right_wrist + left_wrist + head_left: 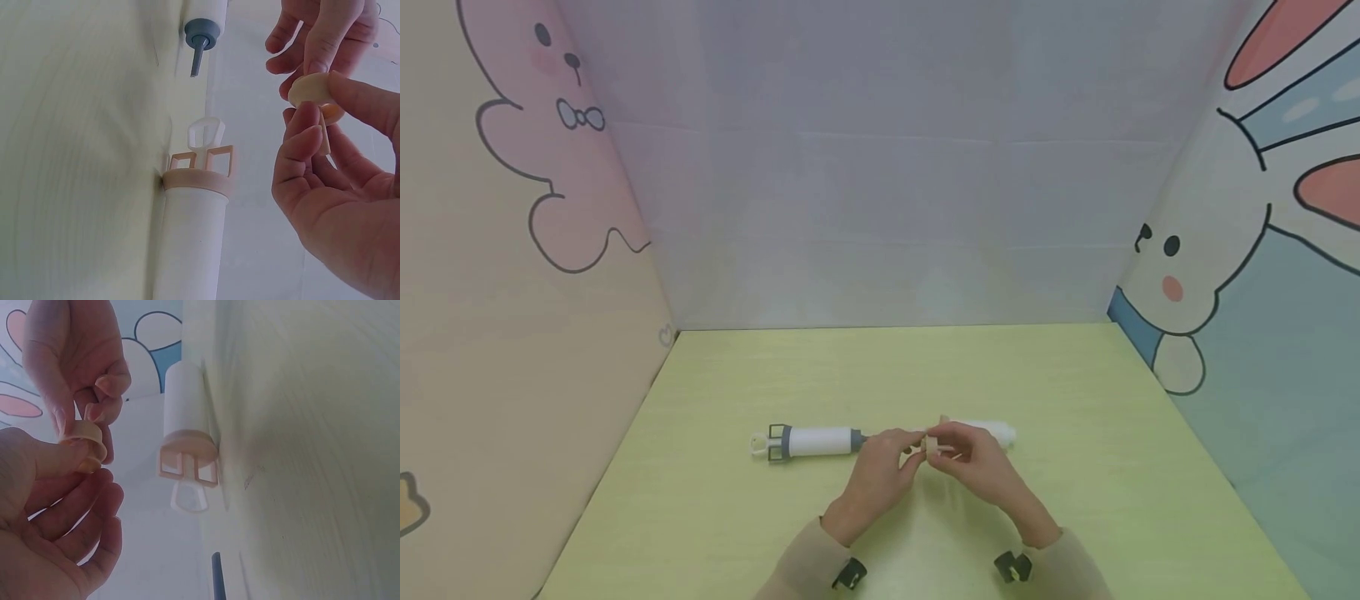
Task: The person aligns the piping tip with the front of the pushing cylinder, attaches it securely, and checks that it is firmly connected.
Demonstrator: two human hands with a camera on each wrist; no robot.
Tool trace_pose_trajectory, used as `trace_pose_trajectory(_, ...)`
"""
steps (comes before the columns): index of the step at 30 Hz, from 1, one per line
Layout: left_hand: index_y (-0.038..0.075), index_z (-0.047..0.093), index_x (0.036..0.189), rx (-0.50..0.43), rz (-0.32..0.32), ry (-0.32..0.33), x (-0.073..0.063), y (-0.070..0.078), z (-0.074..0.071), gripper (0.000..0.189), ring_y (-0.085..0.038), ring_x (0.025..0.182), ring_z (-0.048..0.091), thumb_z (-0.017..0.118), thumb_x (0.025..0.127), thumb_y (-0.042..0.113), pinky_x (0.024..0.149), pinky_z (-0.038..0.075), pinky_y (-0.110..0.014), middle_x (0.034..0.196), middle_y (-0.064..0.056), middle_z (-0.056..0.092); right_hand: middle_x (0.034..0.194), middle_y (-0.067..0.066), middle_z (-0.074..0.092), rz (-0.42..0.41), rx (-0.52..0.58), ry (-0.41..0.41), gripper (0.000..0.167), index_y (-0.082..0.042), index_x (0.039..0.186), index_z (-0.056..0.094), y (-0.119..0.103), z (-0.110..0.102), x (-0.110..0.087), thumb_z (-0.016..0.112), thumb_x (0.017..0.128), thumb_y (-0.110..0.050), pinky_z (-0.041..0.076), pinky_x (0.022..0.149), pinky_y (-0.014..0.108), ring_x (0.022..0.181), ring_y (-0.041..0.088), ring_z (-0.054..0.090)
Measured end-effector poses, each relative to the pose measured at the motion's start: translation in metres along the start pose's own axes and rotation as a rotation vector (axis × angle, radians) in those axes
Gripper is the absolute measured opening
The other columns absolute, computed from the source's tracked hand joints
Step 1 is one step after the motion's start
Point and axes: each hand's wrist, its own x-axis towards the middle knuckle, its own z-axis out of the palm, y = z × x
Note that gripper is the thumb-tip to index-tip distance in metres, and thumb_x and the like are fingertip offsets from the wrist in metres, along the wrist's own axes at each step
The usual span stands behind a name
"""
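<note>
Between my two hands is a small beige cap-like piece, with a ring-like rim and a narrow stem. My left hand pinches it from one side with thumb and fingertips. From the other side my right hand grips it, thumb on top and fingers curled below. Behind the right hand lies a white syringe-like tube with a peach end collar and a clear pull loop. To the left hand's left lies a similar tube with grey ends.
The tubes lie on a pale yellow-green table. The grey-ended tube has a thin nozzle facing the peach-collared one. A plain pale wall stands behind, and side panels with cartoon animals flank the table.
</note>
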Motion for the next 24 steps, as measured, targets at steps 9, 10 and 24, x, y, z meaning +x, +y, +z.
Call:
trace_pose_trajectory(9,0.009,0.069,0.110,-0.063,-0.033,0.002,-0.0001,-0.0009,0.0009,0.026,-0.010,0.077,0.063,0.074,0.084,0.012,0.068,0.050,-0.026,0.096,0.000,0.070,0.112,0.019,0.064,-0.028,0.026,-0.006,0.035,0.005,0.119,0.060,0.0018,-0.0003,-0.0003,0.069,0.086,-0.003,0.053,0.074,0.031,0.097,0.033,0.064)
trace_pose_trajectory(10,0.009,0.069,0.108,-0.074,-0.037,0.010,0.0001,-0.0004,0.0007,0.025,-0.010,0.077,0.063,0.074,0.084,0.012,0.068,0.050,-0.026,0.094,0.000,0.070,0.112,0.020,0.064,-0.029,0.030,-0.007,0.035,0.006,0.119,0.060,0.0020,-0.0003,-0.0003,0.069,0.086,-0.003,0.053,0.074,0.031,0.097,0.033,0.064)
trace_pose_trajectory(24,0.012,0.063,0.095,-0.160,-0.028,0.012,0.0003,-0.0023,0.0010,0.017,-0.010,0.078,0.063,0.075,0.082,0.010,0.070,0.051,-0.028,0.090,0.004,0.067,0.112,0.014,0.064,-0.005,0.034,-0.003,0.033,0.001,0.117,0.062,0.0012,-0.0022,-0.0006,0.070,0.086,-0.005,0.053,0.075,0.031,0.099,0.031,0.063)
